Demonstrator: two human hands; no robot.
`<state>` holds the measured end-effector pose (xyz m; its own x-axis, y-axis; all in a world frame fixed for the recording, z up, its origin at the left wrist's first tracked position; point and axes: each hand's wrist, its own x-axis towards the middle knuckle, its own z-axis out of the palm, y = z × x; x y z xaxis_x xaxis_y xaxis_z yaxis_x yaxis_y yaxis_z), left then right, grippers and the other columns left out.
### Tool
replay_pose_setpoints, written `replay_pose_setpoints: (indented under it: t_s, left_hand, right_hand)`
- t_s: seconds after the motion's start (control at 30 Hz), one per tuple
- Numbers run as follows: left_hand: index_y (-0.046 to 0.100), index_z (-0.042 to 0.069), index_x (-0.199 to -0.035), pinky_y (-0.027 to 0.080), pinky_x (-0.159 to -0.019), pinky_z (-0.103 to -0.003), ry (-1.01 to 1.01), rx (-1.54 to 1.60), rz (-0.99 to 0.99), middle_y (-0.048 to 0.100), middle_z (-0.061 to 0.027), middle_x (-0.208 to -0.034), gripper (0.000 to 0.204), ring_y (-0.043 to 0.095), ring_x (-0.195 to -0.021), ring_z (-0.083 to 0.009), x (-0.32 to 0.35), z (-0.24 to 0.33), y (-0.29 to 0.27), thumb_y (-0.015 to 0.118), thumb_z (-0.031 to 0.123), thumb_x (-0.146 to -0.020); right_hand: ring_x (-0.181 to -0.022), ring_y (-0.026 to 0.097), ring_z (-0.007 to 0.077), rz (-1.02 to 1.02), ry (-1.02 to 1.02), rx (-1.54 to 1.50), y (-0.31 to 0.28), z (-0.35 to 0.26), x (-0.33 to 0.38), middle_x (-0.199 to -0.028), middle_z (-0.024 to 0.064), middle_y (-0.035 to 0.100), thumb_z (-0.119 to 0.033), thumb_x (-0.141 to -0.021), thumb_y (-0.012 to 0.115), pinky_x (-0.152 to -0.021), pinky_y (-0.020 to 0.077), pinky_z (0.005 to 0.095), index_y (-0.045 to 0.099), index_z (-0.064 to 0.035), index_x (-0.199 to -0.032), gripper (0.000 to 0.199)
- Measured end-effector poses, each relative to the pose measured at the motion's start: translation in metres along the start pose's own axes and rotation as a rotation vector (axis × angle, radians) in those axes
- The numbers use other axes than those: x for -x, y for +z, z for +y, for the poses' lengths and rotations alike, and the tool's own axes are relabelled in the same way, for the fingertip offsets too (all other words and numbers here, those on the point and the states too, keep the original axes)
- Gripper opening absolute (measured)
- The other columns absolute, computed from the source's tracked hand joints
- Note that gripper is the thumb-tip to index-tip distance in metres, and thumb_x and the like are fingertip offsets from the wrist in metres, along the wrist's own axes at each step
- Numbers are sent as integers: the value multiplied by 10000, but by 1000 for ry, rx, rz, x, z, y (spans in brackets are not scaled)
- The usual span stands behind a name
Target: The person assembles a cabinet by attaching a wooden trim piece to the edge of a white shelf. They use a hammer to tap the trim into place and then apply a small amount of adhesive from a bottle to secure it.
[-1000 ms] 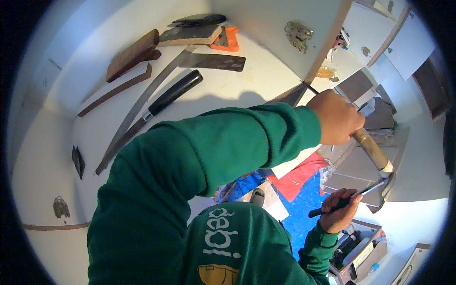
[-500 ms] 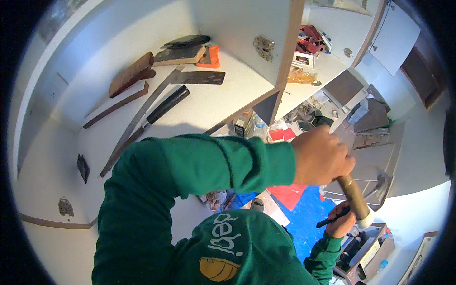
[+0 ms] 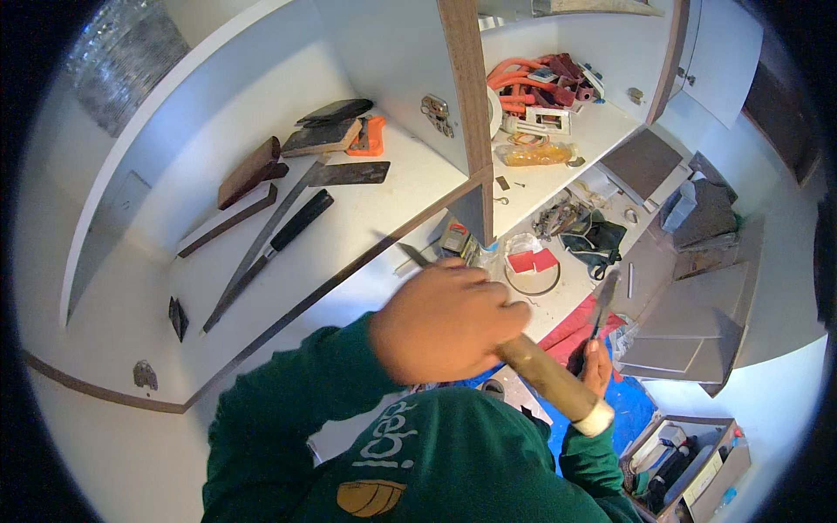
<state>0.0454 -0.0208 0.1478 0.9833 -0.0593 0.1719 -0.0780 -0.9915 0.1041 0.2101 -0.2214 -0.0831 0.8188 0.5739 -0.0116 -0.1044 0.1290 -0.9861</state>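
Note:
My left hand (image 3: 449, 322) is closed around a wooden-handled tool (image 3: 551, 382) with a thick brown handle and a pale band at its end. The handle slants down to the right, in front of my body. A thin grey metal piece (image 3: 413, 254) shows just above the knuckles; I cannot tell whether it belongs to the tool. Further right, my right hand (image 3: 596, 370) grips a knife (image 3: 603, 303) by its dark handle, its metal blade pointing up. The wooden handle partly covers my right wrist.
On the white shelf (image 3: 384, 218) lie a black-handled tool (image 3: 301, 220), a long metal strip (image 3: 261, 240), wood pieces (image 3: 248, 173) and an orange item (image 3: 371, 135). A cabinet panel (image 3: 478, 105) stands upright. Orange hoses (image 3: 514, 74) lie beyond it; a toolbox (image 3: 680, 462) stands lower right.
My left hand has moved left and down with the wooden-handled tool. My right hand has shifted up and slightly left, and the knife blade now points upward. The view has shifted too.

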Motion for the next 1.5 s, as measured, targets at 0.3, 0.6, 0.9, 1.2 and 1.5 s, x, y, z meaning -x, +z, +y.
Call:
replay_pose_setpoints:
  t_s: [0.3,0.6,0.9,1.2,1.5]
  left_hand:
    - [589,111,-806,462,-649,-426,-638,-238,279,580,-73,-748,310,595,-730,-294,133,4,-33,799,149,-582]
    - [596,76,-784,469,-646,-410,-970,-391,434,607,-75,-748,450,589,-733,-314,244,-13,-47,898,247,-496]
    - [651,35,-882,469,-699,-429,-953,-374,448,606,-117,-777,545,577,-784,-323,275,-40,-38,874,443,-597]
    - [669,28,-967,442,-779,-427,-956,-195,572,596,-115,-871,453,534,-870,-319,319,-35,-35,870,165,-585]
    - [679,34,-1060,406,-893,-432,-945,-226,469,575,-108,-915,465,487,-991,-322,310,-41,-38,814,152,-631]
  right_hand:
    - [-524,546,251,-759,-597,395,56,-132,-53,-646,119,543,-176,-933,654,-514,430,354,605,8,-876,198]
    - [-699,623,361,-1016,-1073,721,226,-215,-82,-768,179,624,-195,-907,657,-622,472,445,607,-34,-958,176]
    - [-854,668,394,-1125,-1291,1031,407,-201,-74,-865,192,686,-259,-896,601,-774,530,508,704,-80,-951,214]
    - [-838,681,396,-1146,-1379,897,494,-149,-43,-876,158,711,-282,-795,631,-757,549,498,747,-99,-921,251]
    - [-879,688,371,-1179,-1321,1005,538,-119,-50,-885,148,713,-287,-801,637,-787,555,488,750,-63,-917,276]
